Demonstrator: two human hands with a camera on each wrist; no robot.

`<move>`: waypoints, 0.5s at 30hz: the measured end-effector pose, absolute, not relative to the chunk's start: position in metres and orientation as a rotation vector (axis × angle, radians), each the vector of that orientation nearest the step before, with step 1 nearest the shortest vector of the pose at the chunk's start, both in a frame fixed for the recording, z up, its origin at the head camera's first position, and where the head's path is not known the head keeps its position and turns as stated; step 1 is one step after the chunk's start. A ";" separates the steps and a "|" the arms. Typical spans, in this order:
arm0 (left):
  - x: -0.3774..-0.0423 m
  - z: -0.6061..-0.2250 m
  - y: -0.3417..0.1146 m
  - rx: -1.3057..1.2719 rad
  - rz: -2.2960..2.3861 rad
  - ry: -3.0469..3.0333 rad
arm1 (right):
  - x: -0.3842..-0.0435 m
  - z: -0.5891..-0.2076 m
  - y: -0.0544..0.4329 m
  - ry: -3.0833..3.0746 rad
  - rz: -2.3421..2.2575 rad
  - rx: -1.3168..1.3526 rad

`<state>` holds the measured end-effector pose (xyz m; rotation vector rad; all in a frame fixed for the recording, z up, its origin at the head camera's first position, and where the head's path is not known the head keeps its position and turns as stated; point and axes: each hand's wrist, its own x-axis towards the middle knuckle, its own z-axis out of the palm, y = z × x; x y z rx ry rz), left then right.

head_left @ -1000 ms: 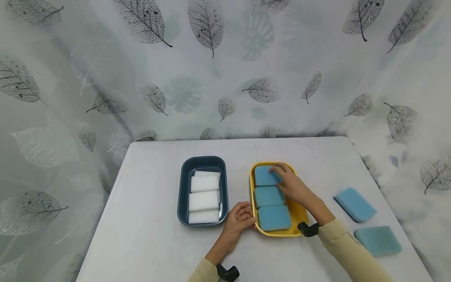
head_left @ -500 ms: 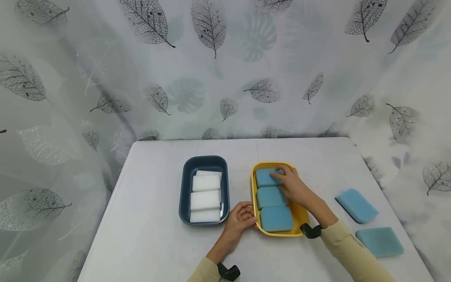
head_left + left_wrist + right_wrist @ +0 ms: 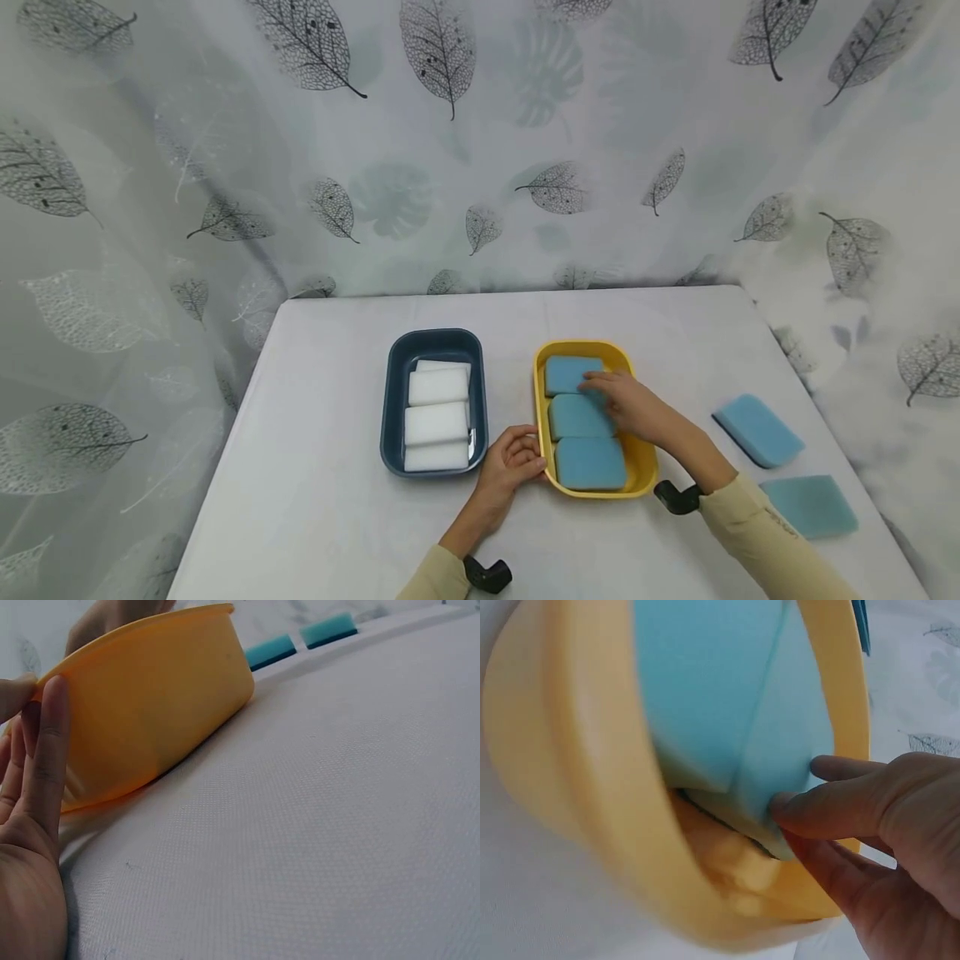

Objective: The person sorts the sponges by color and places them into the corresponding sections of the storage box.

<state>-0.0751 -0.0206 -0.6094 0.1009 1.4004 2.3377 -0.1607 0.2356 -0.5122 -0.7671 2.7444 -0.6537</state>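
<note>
A yellow tray (image 3: 641,467) holds blue sponges (image 3: 590,463) in a column of three along its left side. My left hand (image 3: 504,477) grips the tray's left rim; in the left wrist view the thumb is at the rim and a finger (image 3: 51,742) lies along the outer wall. My right hand (image 3: 641,408) reaches over the tray's right side, fingertips on the sponges. Up close in the right wrist view, its fingers (image 3: 832,806) touch the edge of a light blue sponge (image 3: 780,742), the thumb low beside it. The fingers look nearly straight.
Left of the yellow tray stands a navy tray (image 3: 393,408) with several white sponges (image 3: 435,423) stacked in overlapping rows. Two more blue sponges, one angled (image 3: 759,430) and one greener (image 3: 810,507), lie on the white table (image 3: 315,500) at the right. A leaf-patterned curtain (image 3: 480,150) hangs behind.
The right hand has slid nearer along the column, from the far sponge towards the middle one, uncovering more of the far sponge. The left hand keeps its place at the rim.
</note>
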 end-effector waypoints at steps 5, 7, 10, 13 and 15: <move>-0.076 -0.610 -0.020 0.111 2.342 1.395 | -0.159 -0.514 0.234 2.774 -0.649 -0.750; -0.076 -0.610 -0.020 0.109 2.340 1.394 | -0.158 -0.514 0.234 2.778 -0.647 -0.748; -0.076 -0.610 -0.020 0.101 2.335 1.395 | -0.157 -0.515 0.235 2.776 -0.650 -0.748; -0.075 -0.609 -0.020 0.101 2.334 1.394 | -0.156 -0.516 0.236 2.770 -0.666 -0.739; -0.075 -0.609 -0.020 0.109 2.335 1.394 | -0.154 -0.517 0.238 2.764 -0.695 -0.719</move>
